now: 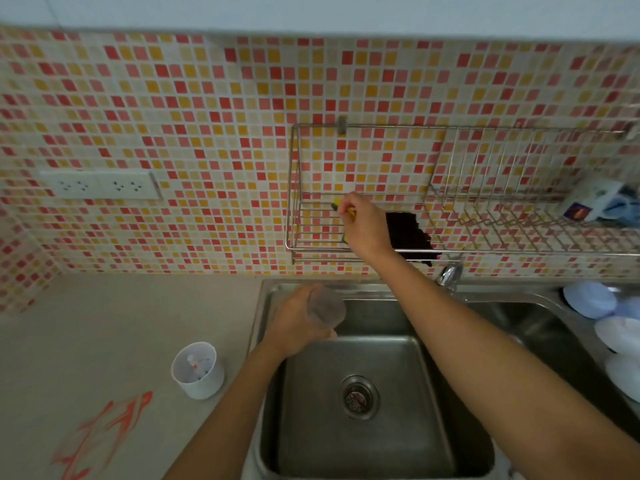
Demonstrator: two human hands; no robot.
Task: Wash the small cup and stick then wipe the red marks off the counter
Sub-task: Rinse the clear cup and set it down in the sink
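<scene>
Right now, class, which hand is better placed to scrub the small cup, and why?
The right hand: it already grips the yellow sponge at the wall rack. The left hand holds the small cup over the sink.

The sink [363,403] is set into the surface [104,323], with its drain [358,397] in the middle of the basin floor. Left of the sink, a tub [198,369] stands on the surface, and the marks [104,434] lie left of and nearer than the tub. The left hand [298,323] holds the small cup [327,310] over the sink's rear left corner. Behind the sink, the rack [450,202] hangs on the wall, and the right hand [363,225] grips a sponge [341,207] in its left section, with a cloth [410,233] just right of the hand. The tap [448,273] stands at the sink's rear right corner. Right of the sink, bowls [609,327] are stacked.
</scene>
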